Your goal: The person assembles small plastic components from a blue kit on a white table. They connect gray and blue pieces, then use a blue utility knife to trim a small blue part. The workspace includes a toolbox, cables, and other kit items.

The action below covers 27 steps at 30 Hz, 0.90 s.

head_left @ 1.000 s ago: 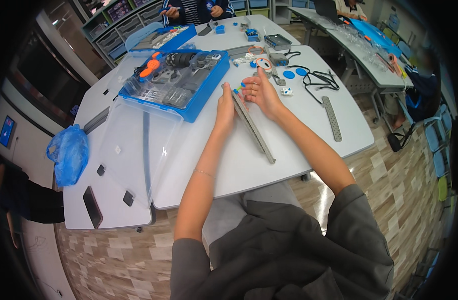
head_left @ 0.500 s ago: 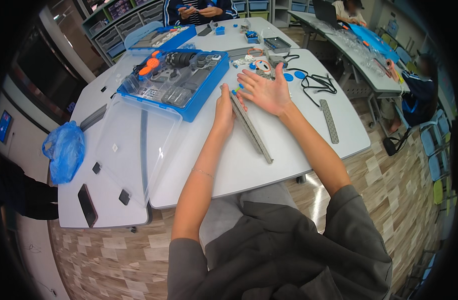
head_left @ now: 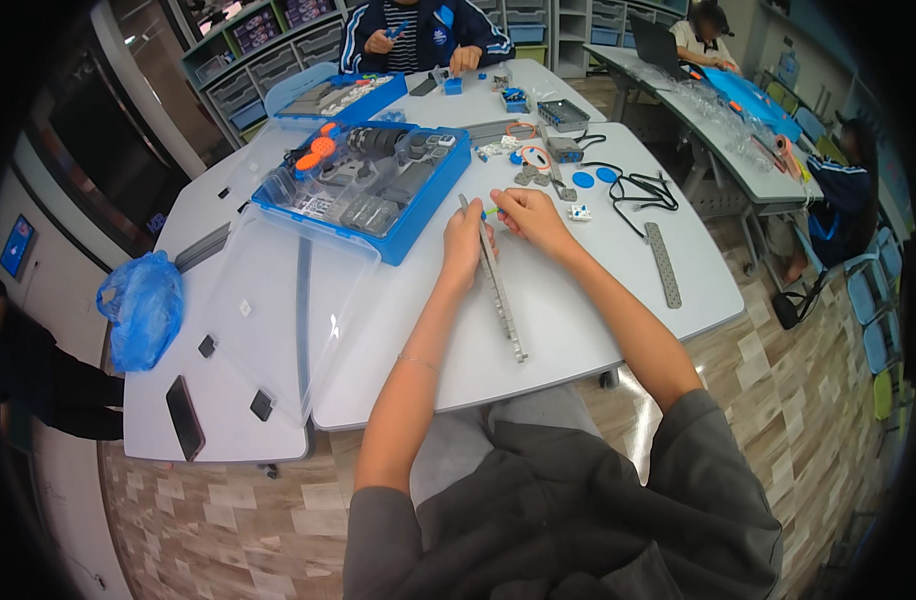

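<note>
Beam of long grey plastic, likely light and stiff, handles best near its far end, my left grip closed there, right grip pinching a thin green piece.

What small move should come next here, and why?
Probably a gentle push of the small green piece toward the grey beam: the left hand grips the beam, and the right hand appears to pinch the piece right beside it. Whether it is already seated can't be made out.
</note>
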Each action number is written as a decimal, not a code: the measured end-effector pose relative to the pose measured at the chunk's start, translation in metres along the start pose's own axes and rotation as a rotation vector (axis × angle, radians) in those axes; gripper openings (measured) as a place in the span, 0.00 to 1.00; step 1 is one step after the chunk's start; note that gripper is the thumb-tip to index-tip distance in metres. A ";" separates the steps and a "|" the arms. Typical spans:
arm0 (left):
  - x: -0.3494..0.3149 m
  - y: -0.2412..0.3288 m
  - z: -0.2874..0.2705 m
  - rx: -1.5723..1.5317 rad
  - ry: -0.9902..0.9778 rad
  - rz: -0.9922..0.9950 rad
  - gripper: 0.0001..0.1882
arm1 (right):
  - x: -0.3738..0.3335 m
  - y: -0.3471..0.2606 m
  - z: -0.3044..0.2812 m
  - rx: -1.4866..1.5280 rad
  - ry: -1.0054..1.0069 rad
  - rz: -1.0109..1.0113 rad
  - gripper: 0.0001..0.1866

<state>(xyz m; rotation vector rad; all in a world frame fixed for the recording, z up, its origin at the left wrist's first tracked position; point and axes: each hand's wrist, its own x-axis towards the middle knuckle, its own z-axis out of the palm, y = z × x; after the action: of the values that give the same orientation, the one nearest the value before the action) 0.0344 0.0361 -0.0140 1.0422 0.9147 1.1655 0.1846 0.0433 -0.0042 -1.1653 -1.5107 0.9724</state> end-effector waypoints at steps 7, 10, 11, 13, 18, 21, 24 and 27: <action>0.003 0.005 -0.009 -0.137 -0.060 -0.067 0.16 | -0.003 -0.004 0.004 0.007 -0.051 -0.041 0.23; 0.002 0.004 -0.009 -0.139 -0.049 -0.060 0.16 | -0.004 -0.006 0.002 -0.002 -0.063 0.011 0.23; 0.000 0.004 -0.008 -0.128 -0.043 -0.050 0.17 | -0.005 -0.007 0.000 -0.018 -0.061 0.044 0.23; -0.002 0.006 -0.006 -0.095 -0.030 -0.040 0.17 | -0.005 -0.008 -0.002 -0.011 -0.078 0.107 0.24; -0.006 0.013 -0.002 -0.006 -0.046 -0.048 0.18 | -0.003 -0.006 -0.005 0.241 -0.114 0.196 0.24; -0.004 0.012 -0.004 0.011 -0.088 -0.061 0.18 | -0.001 -0.004 -0.005 0.344 -0.116 0.246 0.23; 0.000 0.009 -0.010 -0.119 -0.130 -0.091 0.17 | -0.002 -0.001 0.000 0.385 -0.155 0.171 0.22; 0.007 0.005 -0.013 -0.217 -0.151 -0.107 0.16 | -0.003 0.004 0.006 0.321 -0.099 0.088 0.22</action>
<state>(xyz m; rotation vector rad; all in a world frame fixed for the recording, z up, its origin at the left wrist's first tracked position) 0.0222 0.0458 -0.0134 0.8816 0.7002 1.0560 0.1801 0.0407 -0.0097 -0.9700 -1.3270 1.2955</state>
